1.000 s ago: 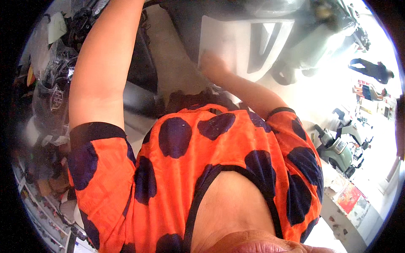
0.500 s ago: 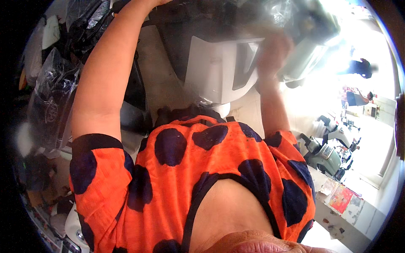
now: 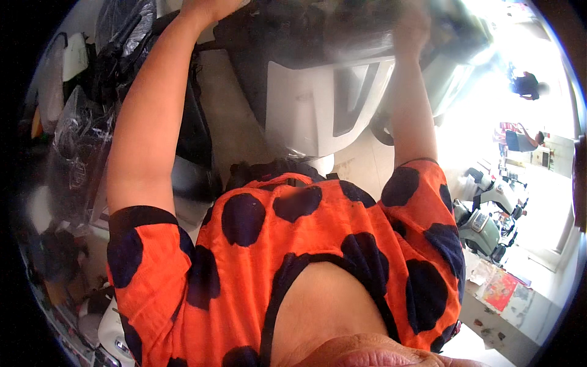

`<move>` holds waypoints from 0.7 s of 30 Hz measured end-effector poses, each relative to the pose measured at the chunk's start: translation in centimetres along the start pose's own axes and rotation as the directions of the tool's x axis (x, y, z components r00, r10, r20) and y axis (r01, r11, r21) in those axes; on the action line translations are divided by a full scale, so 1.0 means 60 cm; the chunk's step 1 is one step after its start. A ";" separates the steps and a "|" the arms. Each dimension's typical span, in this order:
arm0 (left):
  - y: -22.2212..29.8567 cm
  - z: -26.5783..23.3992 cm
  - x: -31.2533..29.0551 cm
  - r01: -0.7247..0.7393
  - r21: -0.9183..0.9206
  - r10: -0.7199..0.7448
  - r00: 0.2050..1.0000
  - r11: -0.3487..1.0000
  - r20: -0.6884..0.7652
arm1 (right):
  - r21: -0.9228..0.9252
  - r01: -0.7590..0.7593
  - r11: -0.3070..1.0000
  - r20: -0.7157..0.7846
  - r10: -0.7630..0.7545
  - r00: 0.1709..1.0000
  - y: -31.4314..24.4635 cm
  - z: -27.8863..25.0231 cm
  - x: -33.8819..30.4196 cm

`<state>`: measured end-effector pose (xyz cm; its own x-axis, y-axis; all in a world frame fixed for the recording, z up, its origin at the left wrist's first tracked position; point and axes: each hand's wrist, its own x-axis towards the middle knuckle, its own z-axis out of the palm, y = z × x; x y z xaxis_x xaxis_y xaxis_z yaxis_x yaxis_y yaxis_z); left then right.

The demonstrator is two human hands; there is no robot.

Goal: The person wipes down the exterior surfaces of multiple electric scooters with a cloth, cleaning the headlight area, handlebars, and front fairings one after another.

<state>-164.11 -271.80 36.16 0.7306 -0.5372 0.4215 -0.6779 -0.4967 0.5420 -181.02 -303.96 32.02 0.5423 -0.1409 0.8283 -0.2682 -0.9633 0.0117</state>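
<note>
At the top edge, my left hand (image 3: 213, 8) reaches forward over a dark bulky surface (image 3: 293, 30); its fingers are mostly cut off by the picture's border. My right hand (image 3: 413, 29) is blurred and lies beside the right end of that dark surface, so its fingers cannot be made out. Below and between my forearms is a white, glossy panel (image 3: 293, 110) with a grey recessed section, resembling scooter bodywork. Close to my right forearm is a pale greenish curved body part (image 3: 449, 79), washed out by glare.
Plastic-wrapped dark parts (image 3: 79, 147) crowd my left side. On the right stand a green scooter (image 3: 480, 233) and a white scooter (image 3: 498, 194). Two people (image 3: 524, 85) are farther off to the right. A white counter (image 3: 507, 312) bears a red sheet (image 3: 500, 290).
My right hand has moved forward and slightly right, away from the white panel's upper right edge. My left hand has shifted slightly left and back, showing more of it.
</note>
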 end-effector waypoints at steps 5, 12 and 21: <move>-0.011 -0.025 -0.010 -0.036 -0.004 0.036 0.999 0.999 0.030 | 0.356 -0.106 0.929 -0.085 0.145 0.986 -0.182 -0.008 -0.148; -0.014 -0.006 0.000 -0.077 -0.054 0.080 0.995 0.996 0.062 | 0.288 0.031 0.957 0.454 -0.165 0.876 -0.275 -0.011 -0.227; 0.001 -0.014 -0.007 -0.022 -0.079 0.030 0.995 0.997 0.092 | 0.206 0.145 0.968 0.827 -0.252 0.503 -0.331 0.125 -0.134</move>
<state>-164.39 -271.03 36.64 0.6995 -0.6121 0.3687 -0.6854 -0.4289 0.5884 -174.09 -285.41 20.94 0.9986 -0.0173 -0.0493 -0.0165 -0.9997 0.0160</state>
